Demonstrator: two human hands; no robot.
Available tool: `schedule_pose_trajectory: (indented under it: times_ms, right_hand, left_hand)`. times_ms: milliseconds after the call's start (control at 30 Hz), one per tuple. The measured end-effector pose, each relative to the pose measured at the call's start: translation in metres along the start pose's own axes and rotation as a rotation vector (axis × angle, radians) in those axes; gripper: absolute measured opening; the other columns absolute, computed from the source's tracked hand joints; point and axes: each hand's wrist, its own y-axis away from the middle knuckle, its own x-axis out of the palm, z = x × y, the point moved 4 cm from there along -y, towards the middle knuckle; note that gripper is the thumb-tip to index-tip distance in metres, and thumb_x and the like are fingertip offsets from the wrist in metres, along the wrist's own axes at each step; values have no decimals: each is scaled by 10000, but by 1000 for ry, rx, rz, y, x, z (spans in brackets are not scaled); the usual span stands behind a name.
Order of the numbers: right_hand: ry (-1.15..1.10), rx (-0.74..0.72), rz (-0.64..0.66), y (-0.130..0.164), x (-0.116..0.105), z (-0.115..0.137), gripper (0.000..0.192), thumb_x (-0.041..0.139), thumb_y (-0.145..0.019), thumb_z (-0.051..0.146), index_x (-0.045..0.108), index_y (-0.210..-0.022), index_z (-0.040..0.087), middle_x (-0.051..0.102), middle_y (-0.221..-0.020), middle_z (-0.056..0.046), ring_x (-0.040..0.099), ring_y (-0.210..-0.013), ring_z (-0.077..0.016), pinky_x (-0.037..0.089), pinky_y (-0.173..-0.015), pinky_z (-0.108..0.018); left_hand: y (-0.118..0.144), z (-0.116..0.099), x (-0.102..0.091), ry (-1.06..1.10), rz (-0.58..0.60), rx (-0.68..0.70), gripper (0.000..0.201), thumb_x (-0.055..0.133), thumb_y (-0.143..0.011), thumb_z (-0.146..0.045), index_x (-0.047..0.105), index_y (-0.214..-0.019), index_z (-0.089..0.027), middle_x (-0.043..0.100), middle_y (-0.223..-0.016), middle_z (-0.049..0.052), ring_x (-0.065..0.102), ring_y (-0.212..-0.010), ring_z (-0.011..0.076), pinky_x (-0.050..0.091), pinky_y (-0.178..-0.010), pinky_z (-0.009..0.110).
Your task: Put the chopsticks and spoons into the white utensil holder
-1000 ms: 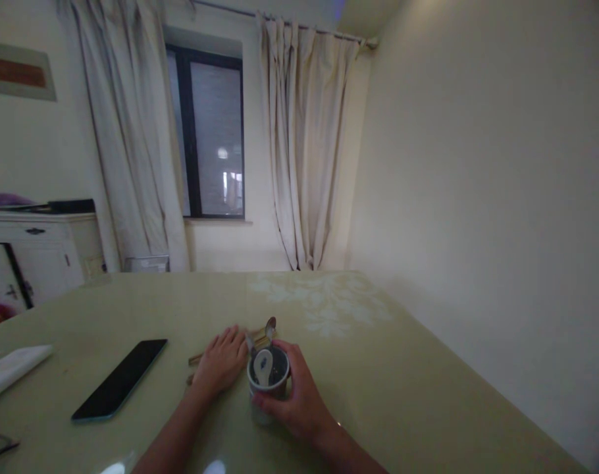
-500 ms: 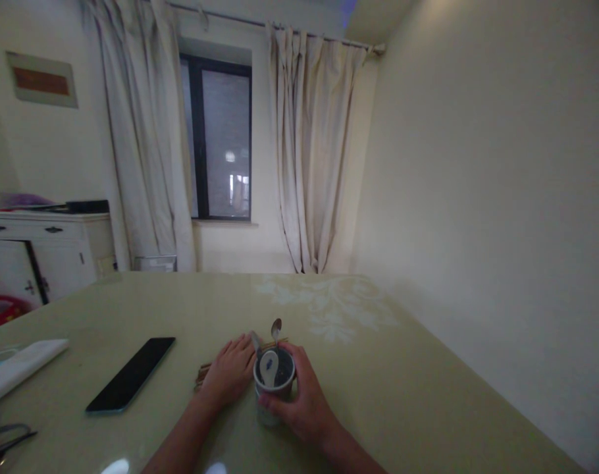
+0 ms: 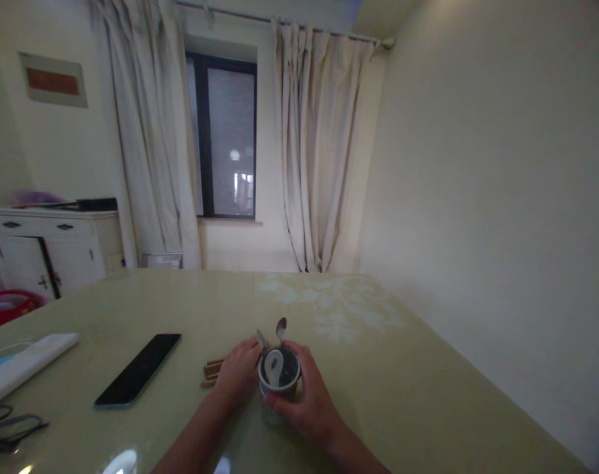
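Both hands at a cup w/ spoons, centre-front of table.

Right hand (image 3: 307, 401) wraps the cup (image 3: 279, 382) from the right side, fingers curled round the wall, thumb near the rim; cup's lower body is mostly hidden behind the hand. Left hand (image 3: 239, 373) lies palm-down just left of the cup, fingers close together over wooden chopsticks (image 3: 213, 371); only the stick ends show past the hand, count unclear, and whether the fingers pinch them cannot be told. A white ceramic spoon (image 3: 274, 367) rests inside the cup; two metal spoons (image 3: 281, 327) stick up at its far rim, handles hidden. Cup stands on the table (image 3: 388, 368), approx. mid-width. Black phone (image 3: 138, 377) lies well left. Glasses (image 3: 8, 428) at the left edge are dim.
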Motion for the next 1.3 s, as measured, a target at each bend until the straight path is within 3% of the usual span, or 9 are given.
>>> schedule_pose_trajectory:
  times_ms: [133,267,400,700,833,933,1000,1133,1300]
  right_hand:
    - [23,7,9,1,-1,0,812,900,-696,279,532,-1420,244,609,-1347,-116,595,-1251,-336,469,-1106,-488]
    - [36,27,15,1,-1,-3,825,901,-693,256,523,-1427,245,596,-1373,-118,577,-1283,-341,441,-1133,-495]
    - [30,38,29,1,-1,-4,815,891,-718,285,509,-1435,232,584,-1383,-131,573,-1290,-346,436,-1132,-500]
    - [25,33,35,0,-3,0,786,896,-707,306,524,-1396,234,613,-1337,-113,599,-1244,-327,462,-1097,-458]
    - [12,35,24,-2,-5,2,771,904,-678,303,532,-1349,226,638,-1277,-100,629,-1174,-307,493,-1039,-425]
    - [23,42,22,-3,-7,3,768,908,-672,320,526,-1331,219,644,-1255,-102,635,-1148,-304,500,-1016,-419]
    - [23,41,29,-3,-9,4,765,910,-665,315,520,-1316,219,647,-1248,-102,639,-1140,-306,503,-1009,-423]
    - [26,45,64,-4,-15,3,783,933,-655,326,499,-1299,226,658,-1250,-106,654,-1136,-310,513,-999,-434]
    - [75,81,79,-7,-22,1,904,1015,-548,415,499,-1267,228,678,-1233,-115,676,-1107,-319,524,-975,-437]
  left_hand:
    - [0,25,-14,55,-187,-215,421,431,-990,-315,680,-1313,-210,609,-1509,144,491,-1465,280,213,-1276,516]
    - [2,67,-20,281,-287,-442,487,359,-1006,-421,685,-1244,-149,677,-1400,202,600,-1350,334,361,-1186,538]
    - [1,79,-16,400,-283,-438,617,244,-1019,-501,705,-1153,-113,765,-1221,198,710,-1179,310,511,-1052,437]
    - [-7,75,-4,527,-389,-403,571,225,-1005,-392,667,-1230,-109,725,-1331,173,663,-1274,265,473,-1123,423]
    - [-7,74,-4,502,-383,-347,563,219,-1014,-389,648,-1240,-103,721,-1320,185,663,-1257,279,451,-1137,451]
    - [-1,67,-11,459,-351,-244,433,420,-978,-445,686,-1189,-176,743,-1289,134,647,-1260,298,315,-1228,499]
    - [3,57,-15,427,-267,-80,370,591,-914,-478,711,-1164,-234,753,-1269,85,640,-1253,291,276,-1246,483]
    - [8,40,-14,395,-81,212,415,687,-875,-536,728,-1177,-255,742,-1203,91,665,-1137,275,471,-1049,386]
    - [6,40,-10,390,-102,222,293,632,-942,-477,742,-1104,-260,726,-1117,73,659,-1075,250,487,-955,348]
